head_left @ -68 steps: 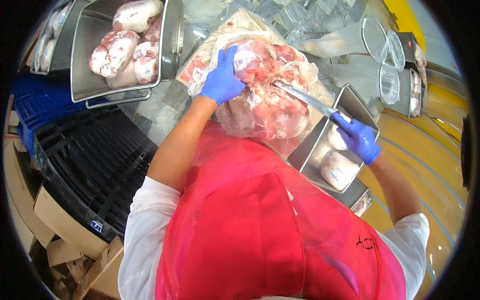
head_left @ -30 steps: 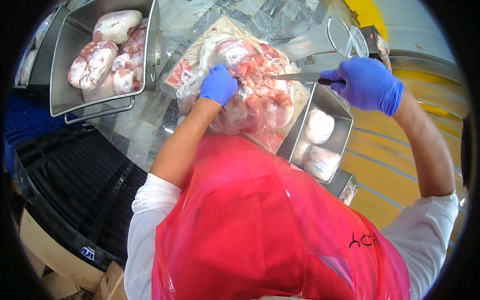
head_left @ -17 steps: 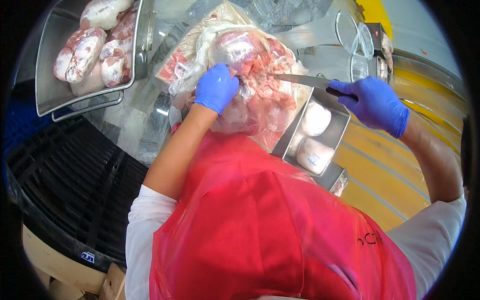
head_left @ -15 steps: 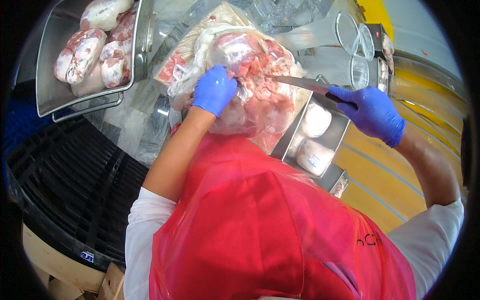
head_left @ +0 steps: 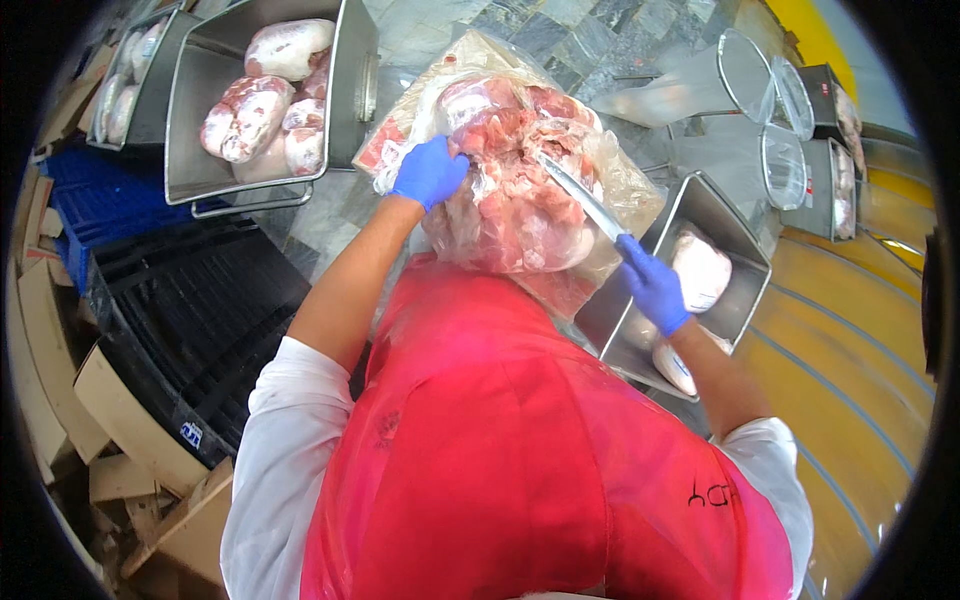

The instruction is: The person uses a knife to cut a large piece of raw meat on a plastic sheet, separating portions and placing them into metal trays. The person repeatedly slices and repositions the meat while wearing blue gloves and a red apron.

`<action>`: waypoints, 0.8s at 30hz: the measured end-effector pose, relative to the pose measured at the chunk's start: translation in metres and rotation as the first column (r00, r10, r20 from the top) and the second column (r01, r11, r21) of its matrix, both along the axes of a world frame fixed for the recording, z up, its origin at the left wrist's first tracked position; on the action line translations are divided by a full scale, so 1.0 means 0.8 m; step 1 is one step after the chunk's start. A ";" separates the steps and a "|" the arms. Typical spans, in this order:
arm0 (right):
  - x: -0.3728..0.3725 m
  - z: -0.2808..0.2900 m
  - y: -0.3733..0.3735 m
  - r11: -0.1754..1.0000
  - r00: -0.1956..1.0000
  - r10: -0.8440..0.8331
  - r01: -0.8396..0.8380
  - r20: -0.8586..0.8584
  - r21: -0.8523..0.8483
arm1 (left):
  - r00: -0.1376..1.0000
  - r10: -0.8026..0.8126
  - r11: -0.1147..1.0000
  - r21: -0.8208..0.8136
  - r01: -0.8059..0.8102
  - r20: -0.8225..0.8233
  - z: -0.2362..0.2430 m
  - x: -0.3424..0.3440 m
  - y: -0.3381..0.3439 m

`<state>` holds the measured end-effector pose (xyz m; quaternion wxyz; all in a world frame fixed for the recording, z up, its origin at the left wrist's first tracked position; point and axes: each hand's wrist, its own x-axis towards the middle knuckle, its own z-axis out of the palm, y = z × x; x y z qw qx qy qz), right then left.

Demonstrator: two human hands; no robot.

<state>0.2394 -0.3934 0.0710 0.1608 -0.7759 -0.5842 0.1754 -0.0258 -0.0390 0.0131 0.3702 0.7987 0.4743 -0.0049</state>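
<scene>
A large piece of raw meat, pink with pale fat, lies in front of me. Crumpled clear plastic shows around its upper left edge. My left hand, in a blue glove, is closed on the meat's left edge; its fingertips are partly hidden, and some plastic may be caught with it. In my blue-gloved right hand is a knife, its blade slanting up and left with the tip at the meat's cut middle. Beneath the meat is a plastic-covered, flat tan piece, perhaps cardboard.
A metal bin of wrapped meat stands at the upper left, with another beyond it. To the right, a metal bin holds pale wrapped pieces. Round-rimmed translucent bags stand farther off. Black pallets and cardboard lie left.
My right hand has come in lower and closer to the meat, and the knife now slants more steeply across it. My left hand keeps its hold. The whole view has shifted somewhat.
</scene>
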 end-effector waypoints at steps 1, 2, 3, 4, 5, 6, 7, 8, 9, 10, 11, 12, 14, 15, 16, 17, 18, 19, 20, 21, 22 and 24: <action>-0.015 -0.018 -0.005 0.998 0.998 -0.058 0.058 -0.022 -0.022 | 1.000 -0.005 1.000 -0.006 0.005 -0.010 -0.006 -0.002 0.003; -0.034 -0.027 -0.004 0.992 0.990 -0.095 0.103 -0.100 0.077 | 1.000 -0.013 1.000 -0.019 0.012 -0.015 -0.005 -0.001 0.005; -0.050 -0.042 -0.009 0.984 0.977 -0.152 0.164 -0.150 0.072 | 1.000 -0.014 0.999 -0.029 0.013 -0.023 -0.004 -0.001 0.007; -0.063 -0.058 -0.012 0.973 0.959 -0.204 0.220 -0.199 0.063 | 0.999 -0.012 0.999 -0.040 0.010 -0.031 0.000 0.000 0.008; -0.077 -0.067 -0.011 0.951 0.921 -0.253 0.293 -0.297 0.096 | 0.999 -0.016 0.998 -0.054 0.014 -0.036 0.008 0.002 0.006; -0.090 -0.076 -0.007 0.922 0.870 -0.294 0.367 -0.395 0.122 | 0.999 -0.011 0.996 -0.089 0.007 -0.048 0.016 0.003 0.006; -0.104 -0.080 -0.005 0.887 0.809 -0.328 0.441 -0.488 0.135 | 0.998 -0.008 0.992 -0.127 0.001 -0.059 0.035 0.006 0.004; -0.115 -0.074 -0.001 0.872 0.776 -0.352 0.476 -0.523 0.118 | 0.998 -0.003 0.986 -0.166 -0.008 -0.067 0.047 0.009 0.003; -0.125 -0.064 0.002 0.855 0.741 -0.375 0.508 -0.557 0.100 | 0.997 -0.015 0.991 -0.133 0.005 -0.071 0.044 0.007 0.003; -0.129 -0.050 0.003 0.838 0.708 -0.401 0.540 -0.581 0.080 | 0.997 -0.029 0.994 -0.107 0.022 -0.066 0.039 0.008 0.003; -0.128 -0.042 0.000 0.847 0.693 -0.398 0.529 -0.601 0.050 | 0.997 -0.043 0.996 -0.081 0.038 -0.061 0.036 0.007 0.004; -0.123 -0.035 -0.007 0.856 0.678 -0.394 0.516 -0.621 0.019 | 0.997 -0.038 0.993 -0.115 0.030 -0.065 0.033 0.004 0.009; -0.106 -0.002 -0.024 0.888 0.729 -0.366 0.460 -0.578 0.018 | 0.998 -0.030 0.980 -0.198 0.018 -0.059 0.037 0.005 0.007; -0.093 0.031 -0.027 0.914 0.792 -0.325 0.404 -0.516 0.044 | 0.998 -0.044 0.991 -0.132 0.037 -0.050 0.028 0.002 0.007; -0.082 0.063 -0.028 0.936 0.848 -0.282 0.345 -0.449 0.063 | 0.997 -0.060 0.996 -0.067 0.057 -0.041 0.016 0.000 0.008; -0.071 0.090 -0.033 0.951 0.884 -0.280 0.309 -0.374 0.021 | 0.997 -0.075 0.997 -0.006 0.075 -0.029 0.005 -0.003 0.009; -0.064 0.117 -0.033 0.960 0.913 -0.273 0.279 -0.302 -0.026 | 0.996 -0.088 0.996 0.007 0.088 -0.025 0.001 -0.003 0.010; -0.062 0.154 -0.014 0.967 0.955 -0.244 0.227 -0.169 -0.115 | 0.995 -0.097 0.995 0.020 0.097 -0.016 -0.005 -0.004 0.010; -0.060 0.193 0.006 0.963 0.982 -0.185 0.174 -0.036 -0.207 | 0.994 -0.105 0.994 0.033 0.105 -0.004 -0.009 -0.005 0.011; -0.062 0.224 0.030 0.953 0.990 -0.121 0.136 0.072 -0.270 | 0.995 -0.097 0.995 0.019 0.097 -0.010 -0.006 -0.005 0.008; -0.065 0.250 0.055 0.934 0.982 -0.052 0.112 0.182 -0.339 | 0.995 -0.095 0.995 0.003 0.096 -0.009 0.002 -0.003 0.007; -0.065 0.289 0.101 0.922 0.934 0.166 -0.034 0.316 -0.386 | 0.995 -0.093 0.996 -0.011 0.093 0.019 0.007 -0.004 0.007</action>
